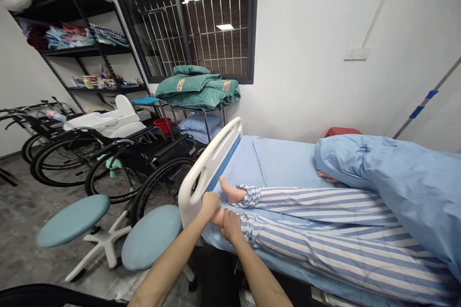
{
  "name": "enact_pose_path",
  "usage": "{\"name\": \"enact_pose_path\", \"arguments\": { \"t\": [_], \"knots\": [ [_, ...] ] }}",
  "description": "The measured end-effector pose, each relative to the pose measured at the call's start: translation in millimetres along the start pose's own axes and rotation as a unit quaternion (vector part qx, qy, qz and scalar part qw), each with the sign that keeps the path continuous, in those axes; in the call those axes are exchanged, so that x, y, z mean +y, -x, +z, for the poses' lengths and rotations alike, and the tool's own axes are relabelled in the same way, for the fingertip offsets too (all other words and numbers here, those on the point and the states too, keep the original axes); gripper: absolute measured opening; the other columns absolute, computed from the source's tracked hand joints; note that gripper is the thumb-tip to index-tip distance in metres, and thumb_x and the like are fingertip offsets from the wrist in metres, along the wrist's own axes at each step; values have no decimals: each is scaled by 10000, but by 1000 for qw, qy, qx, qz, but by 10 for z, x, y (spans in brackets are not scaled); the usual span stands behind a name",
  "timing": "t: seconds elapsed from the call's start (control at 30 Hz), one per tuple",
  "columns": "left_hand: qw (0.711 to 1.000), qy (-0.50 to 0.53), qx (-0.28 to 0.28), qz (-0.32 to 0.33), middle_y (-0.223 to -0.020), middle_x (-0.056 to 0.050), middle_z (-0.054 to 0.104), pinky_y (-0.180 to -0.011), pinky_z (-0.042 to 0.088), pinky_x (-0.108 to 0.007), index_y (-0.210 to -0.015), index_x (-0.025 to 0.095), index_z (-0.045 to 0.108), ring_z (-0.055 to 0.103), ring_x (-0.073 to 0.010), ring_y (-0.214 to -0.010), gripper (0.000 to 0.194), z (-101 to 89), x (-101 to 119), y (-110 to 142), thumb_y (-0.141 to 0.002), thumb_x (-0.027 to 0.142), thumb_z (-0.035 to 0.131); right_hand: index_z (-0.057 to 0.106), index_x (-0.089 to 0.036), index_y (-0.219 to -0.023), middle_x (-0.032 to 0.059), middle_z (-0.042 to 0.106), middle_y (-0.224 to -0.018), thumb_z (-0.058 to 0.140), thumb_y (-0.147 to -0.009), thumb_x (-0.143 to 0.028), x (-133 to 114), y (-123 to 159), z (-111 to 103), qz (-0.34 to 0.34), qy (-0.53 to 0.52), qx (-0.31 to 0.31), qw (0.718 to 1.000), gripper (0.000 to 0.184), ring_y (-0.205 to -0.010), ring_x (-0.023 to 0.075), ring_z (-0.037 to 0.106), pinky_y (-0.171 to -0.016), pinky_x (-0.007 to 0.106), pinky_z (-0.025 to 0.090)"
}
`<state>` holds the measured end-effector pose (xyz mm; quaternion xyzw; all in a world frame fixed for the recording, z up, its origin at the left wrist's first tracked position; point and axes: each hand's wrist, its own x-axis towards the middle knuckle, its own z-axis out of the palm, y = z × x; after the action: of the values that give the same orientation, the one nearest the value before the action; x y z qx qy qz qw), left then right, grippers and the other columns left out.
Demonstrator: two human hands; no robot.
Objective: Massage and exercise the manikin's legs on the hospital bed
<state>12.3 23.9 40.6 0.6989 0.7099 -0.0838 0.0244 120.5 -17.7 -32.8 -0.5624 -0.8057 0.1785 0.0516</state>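
Note:
Both of my hands are on the near foot (pixel 216 218) of a person or manikin lying on the bed; I cannot tell which. Closed over the toe end of that foot is my left hand (pixel 212 203), beside the footboard. My right hand (pixel 231 225) wraps around the ankle, just below the gathered cuff of the striped trousers (pixel 306 237). The far foot (pixel 232 191) lies bare, toes up, with no hand on it. A blue quilt (pixel 389 177) covers the upper body, and part of a hand (pixel 327 177) shows at its edge.
A white footboard (pixel 190 184) closes the bed's left end. Two round stools (pixel 153 237) stand left of my arms, with wheelchairs (pixel 162 168) behind. Green folded bedding (pixel 201 88) lies on a rack under the window. Shelves (pixel 82 50) stand at far left.

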Motion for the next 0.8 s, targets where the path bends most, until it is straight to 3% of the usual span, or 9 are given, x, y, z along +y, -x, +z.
{"name": "enact_pose_path", "arguments": {
  "t": [0.13,0.33,0.57,0.7,0.8],
  "knots": [
    [1000,-4,9,-15,-916,-215,680,-772,467,-364,-976,79,716,658,-280,-910,362,46,-23,6,-886,239,403,482,-124,-1274,165,589,-1177,657,-716,-185,-14,-12,-8,3,2,-2,1000,588,-1108,308,547,-940,401,406],
    [994,37,66,-77,-938,-181,693,-745,465,-333,-969,110,718,659,-266,-913,395,149,-52,82,-896,290,373,506,-124,-1222,170,598,-1144,633,-713,-156,-10,12,16,1,10,13,1000,525,-1075,298,559,-910,384,409],
    [950,119,219,-189,-921,-112,699,-635,416,-268,-904,164,675,660,-205,-798,382,481,-50,204,-930,289,315,513,-127,-1188,166,604,-1117,600,-736,-169,24,22,72,-13,16,34,999,462,-1040,292,567,-878,379,399],
    [931,141,278,-191,-902,-99,692,-631,396,-238,-942,170,641,645,-165,-783,363,619,-60,308,-958,307,305,509,-129,-1191,167,606,-1117,610,-747,-193,45,13,108,-19,14,39,999,460,-1049,288,562,-885,375,394],
    [932,134,287,-173,-942,-96,693,-625,391,-243,-990,177,631,645,-161,-769,375,648,-76,354,-966,347,297,508,-132,-1192,163,607,-1118,613,-757,-208,55,14,128,-23,15,41,999,454,-1048,286,563,-883,374,398]
  ]
}}
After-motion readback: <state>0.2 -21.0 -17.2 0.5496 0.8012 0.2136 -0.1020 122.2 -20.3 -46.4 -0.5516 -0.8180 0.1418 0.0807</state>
